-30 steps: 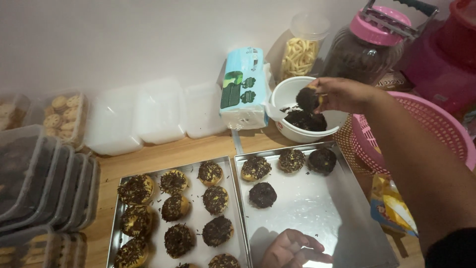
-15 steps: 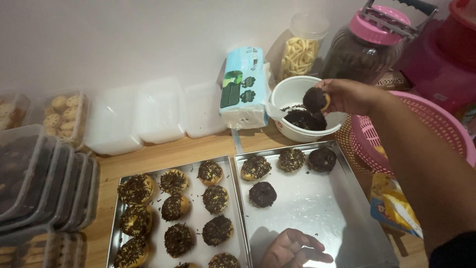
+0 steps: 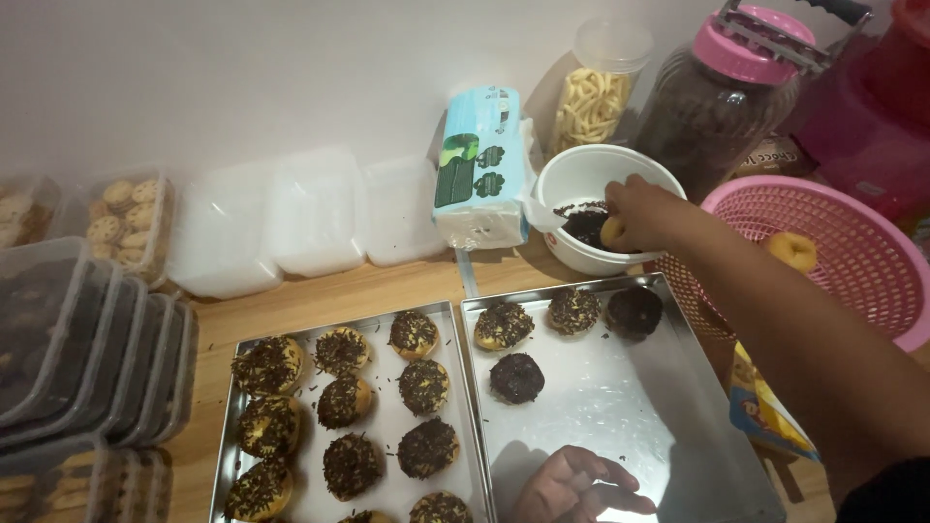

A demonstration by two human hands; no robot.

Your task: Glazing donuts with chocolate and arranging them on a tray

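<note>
Right hand [image 3: 641, 211], doughnut [image 3: 612, 232] lowered into bowl [image 3: 581, 174].

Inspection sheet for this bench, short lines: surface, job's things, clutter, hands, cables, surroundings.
Surface: wooden counter, two metal trays side by side.
Job's things: small doughnut pressed into white bowl of chocolate sprinkles; right tray holds four coated doughnuts, left tray mostly full.
Clutter: tissue pack, stacked plastic boxes, snack packet.
Hands: right hand grips the doughnut; left hand rests on right tray.
Cables: nothing seen.
Surroundings: pink basket, pink-lidded jar, white wall.
</note>
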